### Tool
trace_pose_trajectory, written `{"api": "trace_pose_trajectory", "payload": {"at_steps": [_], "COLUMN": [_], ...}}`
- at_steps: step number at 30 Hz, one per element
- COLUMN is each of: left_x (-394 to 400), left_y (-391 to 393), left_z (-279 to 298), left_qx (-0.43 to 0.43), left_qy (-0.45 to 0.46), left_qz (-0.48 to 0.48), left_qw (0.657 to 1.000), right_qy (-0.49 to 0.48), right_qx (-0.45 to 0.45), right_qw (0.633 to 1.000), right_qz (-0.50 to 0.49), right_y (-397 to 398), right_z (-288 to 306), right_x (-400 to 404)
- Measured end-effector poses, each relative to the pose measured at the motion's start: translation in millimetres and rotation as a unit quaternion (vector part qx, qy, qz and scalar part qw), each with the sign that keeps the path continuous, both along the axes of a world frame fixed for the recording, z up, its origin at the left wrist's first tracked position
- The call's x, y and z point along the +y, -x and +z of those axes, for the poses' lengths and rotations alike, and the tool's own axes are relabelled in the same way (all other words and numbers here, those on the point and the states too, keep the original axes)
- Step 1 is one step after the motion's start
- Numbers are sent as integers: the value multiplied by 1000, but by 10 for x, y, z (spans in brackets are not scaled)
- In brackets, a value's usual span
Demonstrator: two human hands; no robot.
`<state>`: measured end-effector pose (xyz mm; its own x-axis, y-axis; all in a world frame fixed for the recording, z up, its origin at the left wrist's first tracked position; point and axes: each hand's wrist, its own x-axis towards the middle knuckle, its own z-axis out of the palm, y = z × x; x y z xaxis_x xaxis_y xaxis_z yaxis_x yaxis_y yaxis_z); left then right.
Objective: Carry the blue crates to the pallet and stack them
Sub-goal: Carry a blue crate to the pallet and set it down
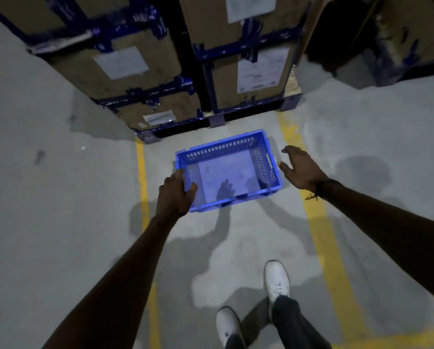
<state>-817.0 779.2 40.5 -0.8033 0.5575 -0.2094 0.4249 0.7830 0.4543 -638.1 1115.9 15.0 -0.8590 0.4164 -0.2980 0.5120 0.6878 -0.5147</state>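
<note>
Crate (pixel 229 170), blue and empty, sits on the concrete floor (pixel 59 197) between two yellow lines (pixel 142 177), its slotted walls open to the camera and its long sides running left to right. The left hand (pixel 176 195) grips the crate's near-left corner: fingers lie along the outside of the left wall, the thumb hooks over the rim into the inside, and the wrist is bent slightly downward. Its forearm stretches straight out from the lower left of the view. The right hand (pixel 300 170) is spread and released, holding nothing, palm turned toward the crate's right wall and fingers extended forward; it hovers just beside that wall, and whether a fingertip touches the rim cannot be told. A dark band (pixel 319 188) circles the right wrist, with a frayed thread hanging from it. The right forearm reaches in from the right edge.

Below the arms, two white shoes (pixel 276 280) stand on the floor, the right one forward of the left, with dark trouser legs above them. Beyond the crate, stacked cardboard boxes (pixel 248 79) bound with blue tape rest on a dark pallet (pixel 180 128), paper labels on their faces.
</note>
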Motion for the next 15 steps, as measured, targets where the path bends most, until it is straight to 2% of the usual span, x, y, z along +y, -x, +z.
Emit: {"api": "trace_pose_trajectory", "payload": {"at_steps": [7,11,15], "left_x": [135,147,155], "left_y": [-519,-726,-719], "left_z": [1800,2468,2838], "left_qx": [6,2,11], "left_qy": [-65,-46,-55], "left_qz": [-36,-50,-82], "left_qw": [997,998,995], "right_qy": [24,27,31], "right_qx": [0,23,33], "right_qw": [999,996,993], "right_qz": [-48,-78,-109], "right_y": [-515,-861,-1083], "right_z": [1733,2317,2689], "right_x": [-193,-363,-518]}}
